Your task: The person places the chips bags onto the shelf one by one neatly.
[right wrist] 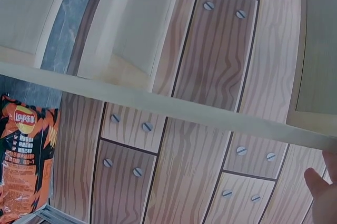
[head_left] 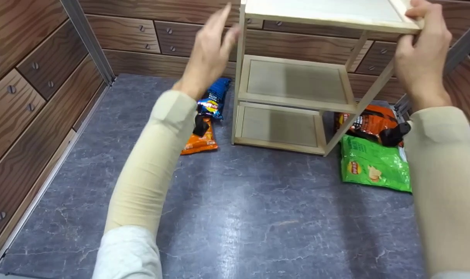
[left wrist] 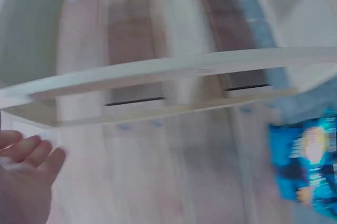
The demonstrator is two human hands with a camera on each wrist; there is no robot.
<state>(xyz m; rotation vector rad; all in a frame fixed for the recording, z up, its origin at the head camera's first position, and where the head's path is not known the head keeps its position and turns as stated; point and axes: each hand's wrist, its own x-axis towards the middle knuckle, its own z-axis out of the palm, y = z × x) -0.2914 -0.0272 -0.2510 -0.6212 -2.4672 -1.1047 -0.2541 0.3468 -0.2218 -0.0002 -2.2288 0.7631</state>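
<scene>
Positioning the shelf [head_left: 297, 83], I judge: my right hand [head_left: 426, 56] grips its top right; my left hand [head_left: 210, 50], fingers straight, is just beside it, contact unclear. It stands between blue bag [head_left: 216, 97] and green bag [head_left: 374, 164]. Next likely needs a left grip.

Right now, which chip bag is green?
Lay's bag in front of the orange-black bag, right of the wooden shelf. Only it is green; blue bag and orange bag lie left.

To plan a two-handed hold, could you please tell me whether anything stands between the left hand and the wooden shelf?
Nothing visible stands between the left hand and the wooden shelf; the blue bag lies lower, on the grey surface.
</scene>
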